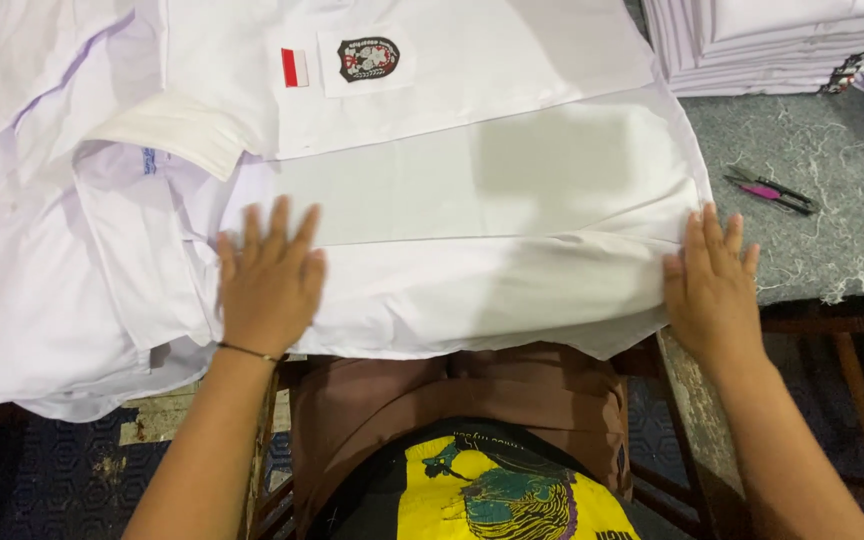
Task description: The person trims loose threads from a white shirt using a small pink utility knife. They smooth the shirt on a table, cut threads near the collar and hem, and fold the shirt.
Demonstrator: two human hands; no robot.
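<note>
**Shirt fold partly made, hands pressing it flat**

The white cotton shirt (472, 200) lies on the grey felt-covered desk (832, 170), its lower part doubled over. The left hand (270, 280) and right hand (710, 280) rest flat on the fold, fingers spread, grasping nothing. Collar end and sleeves appear unfolded. A stack of folded white shirts (762, 45) and pink-handled snips (770, 192) lie beyond.
</note>
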